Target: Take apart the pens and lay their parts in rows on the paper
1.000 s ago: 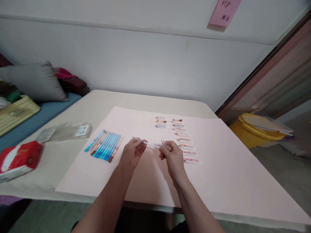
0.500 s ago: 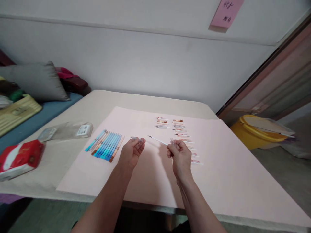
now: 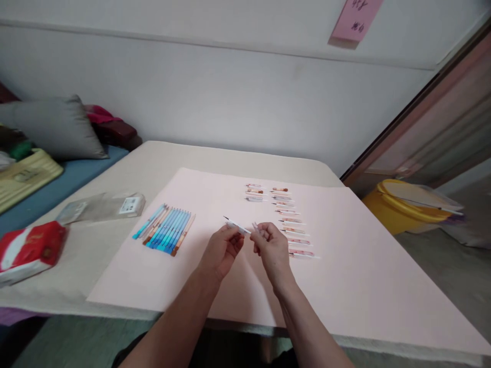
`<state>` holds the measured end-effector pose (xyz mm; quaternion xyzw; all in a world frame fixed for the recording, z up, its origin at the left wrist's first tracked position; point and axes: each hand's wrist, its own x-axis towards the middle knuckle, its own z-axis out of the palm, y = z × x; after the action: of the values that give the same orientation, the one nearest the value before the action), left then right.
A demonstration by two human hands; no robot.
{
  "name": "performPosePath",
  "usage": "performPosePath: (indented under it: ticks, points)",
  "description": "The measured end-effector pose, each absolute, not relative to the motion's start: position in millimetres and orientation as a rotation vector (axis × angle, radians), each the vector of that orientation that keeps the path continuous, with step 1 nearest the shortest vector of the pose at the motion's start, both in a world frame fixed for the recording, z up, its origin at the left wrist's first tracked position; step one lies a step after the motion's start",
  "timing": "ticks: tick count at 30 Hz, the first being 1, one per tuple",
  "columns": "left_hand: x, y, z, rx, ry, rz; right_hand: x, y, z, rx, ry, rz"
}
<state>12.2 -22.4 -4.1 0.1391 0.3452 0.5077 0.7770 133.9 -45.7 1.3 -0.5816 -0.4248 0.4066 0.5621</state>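
My left hand (image 3: 221, 252) is closed, pinching a small whitish pen part (image 3: 241, 228) between thumb and fingers. My right hand (image 3: 273, 250) is closed around the rear end of a thin white pen refill (image 3: 235, 223) with a dark tip. This refill points left and passes over the left fingertips; whether it touches the pen part I cannot tell. A clear pale piece (image 3: 255, 228) also sticks up from the right fingers. Behind and beside the right hand lie pen parts and refills (image 3: 293, 221) in a column, with a shorter group (image 3: 254, 192) left of it.
Blue and brown pens (image 3: 164, 230) lie in a row at left on a pink sheet (image 3: 364, 266). Further left are a clear plastic bag (image 3: 102, 207) and a red tissue pack (image 3: 32, 250). A yellow bucket (image 3: 399, 209) stands beyond the table's right side.
Both hands have come together: the left moved right, the right moved left. The refill's tip now lies over the left fingertips instead of apart from them.
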Motion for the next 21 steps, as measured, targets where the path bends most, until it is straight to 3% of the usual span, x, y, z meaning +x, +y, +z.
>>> performPosePath:
  ticks: [11, 21]
  points:
    - [9, -18, -3, 0.330, 0.937, 1.091, 130, -46, 5, -1.331, -1.088, 1.173]
    - [13, -21, -5, 0.454, 0.961, 1.036, 146, -38, 2, -1.383, -1.080, 1.137]
